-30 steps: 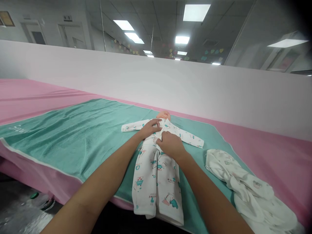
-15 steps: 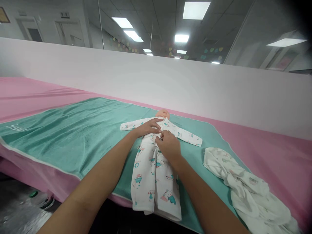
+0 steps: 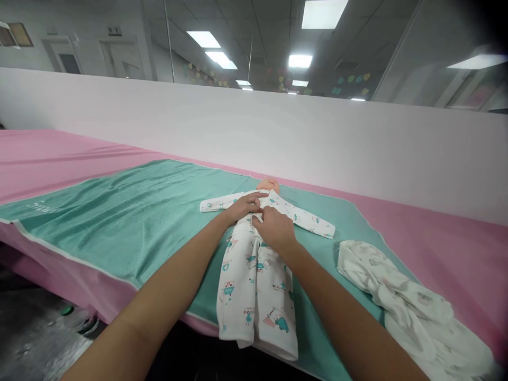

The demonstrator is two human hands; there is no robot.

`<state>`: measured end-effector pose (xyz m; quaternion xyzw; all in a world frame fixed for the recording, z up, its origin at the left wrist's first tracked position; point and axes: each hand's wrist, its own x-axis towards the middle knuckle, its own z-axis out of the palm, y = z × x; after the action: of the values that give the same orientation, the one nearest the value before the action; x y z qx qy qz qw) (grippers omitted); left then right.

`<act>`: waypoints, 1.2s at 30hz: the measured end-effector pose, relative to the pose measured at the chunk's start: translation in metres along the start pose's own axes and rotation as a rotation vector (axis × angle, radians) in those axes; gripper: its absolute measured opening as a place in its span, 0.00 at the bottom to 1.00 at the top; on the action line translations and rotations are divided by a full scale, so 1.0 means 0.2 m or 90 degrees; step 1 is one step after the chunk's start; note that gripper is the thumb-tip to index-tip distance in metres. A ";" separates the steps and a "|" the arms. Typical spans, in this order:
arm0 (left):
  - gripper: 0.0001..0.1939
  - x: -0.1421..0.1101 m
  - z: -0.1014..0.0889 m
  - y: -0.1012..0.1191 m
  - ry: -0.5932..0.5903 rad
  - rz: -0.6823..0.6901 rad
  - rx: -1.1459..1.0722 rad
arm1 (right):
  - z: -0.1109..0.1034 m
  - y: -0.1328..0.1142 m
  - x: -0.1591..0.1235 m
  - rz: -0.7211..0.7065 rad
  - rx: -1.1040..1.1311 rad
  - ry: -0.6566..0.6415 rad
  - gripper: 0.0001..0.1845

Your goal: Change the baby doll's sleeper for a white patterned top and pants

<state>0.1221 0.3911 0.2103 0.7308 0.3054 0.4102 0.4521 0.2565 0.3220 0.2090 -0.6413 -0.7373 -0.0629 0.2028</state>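
A baby doll (image 3: 270, 184) lies on its back with its head toward the wall. It wears a white printed baby outfit (image 3: 238, 296), whose sleeves stretch out to both sides. The legs of the outfit hang a little over the table's front edge. At the chest, my left hand (image 3: 246, 206) is closed on the front of the outfit. My right hand (image 3: 277, 228) pinches the fabric right beside it, fingertips nearly meeting those of the left. Whatever small fastening may lie between the fingers is hidden.
Under the doll spreads a green towel (image 3: 119, 227) on a pink table cover (image 3: 420, 238). A crumpled white printed cloth (image 3: 413, 312) lies to the right. Behind stands a low white wall (image 3: 222, 127) with a mirror or glass (image 3: 270, 47) above. A bottle (image 3: 77, 320) stands below, left.
Both hands stay at the doll's chest, with the right fingertips shifted slightly up toward the left hand. The whole view has moved a little.
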 end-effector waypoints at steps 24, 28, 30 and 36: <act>0.13 0.01 0.08 0.09 0.069 0.003 0.191 | -0.03 0.09 -0.01 -0.068 0.046 -0.011 0.14; 0.15 -0.01 0.08 0.10 0.060 0.027 0.208 | -0.03 0.16 0.01 -0.110 0.179 -0.029 0.15; 0.15 -0.02 0.08 0.10 0.053 0.028 0.208 | -0.03 0.17 0.02 -0.110 0.229 -0.037 0.16; 0.14 -0.02 0.06 0.09 0.040 0.027 0.200 | -0.03 0.21 0.02 -0.122 0.374 -0.072 0.15</act>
<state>0.1320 0.3753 0.2217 0.7858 0.3643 0.3891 0.3138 0.2976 0.3304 0.2094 -0.4853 -0.7910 0.1698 0.3316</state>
